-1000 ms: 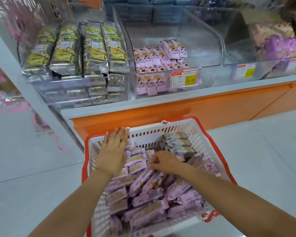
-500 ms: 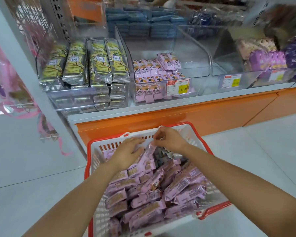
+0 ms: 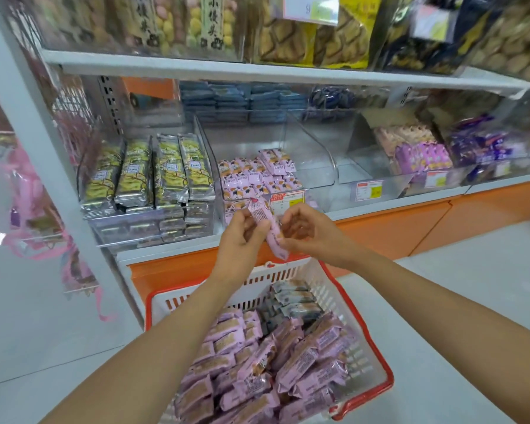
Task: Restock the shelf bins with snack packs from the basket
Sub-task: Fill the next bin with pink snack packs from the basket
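A lilac snack pack [image 3: 268, 228] is held tilted above the red-rimmed basket [image 3: 149, 310], before the clear shelf bin [image 3: 318, 166]. Fingers of the left hand [image 3: 242, 238] are curled round it; fingers of the right hand [image 3: 314, 237] are pinched on its lower end.

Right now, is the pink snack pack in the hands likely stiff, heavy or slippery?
Probably light: left hand and right hand hold the pink snack pack by fingertips. It lies straight, so likely stiffish. Glossy wrapper may slip.
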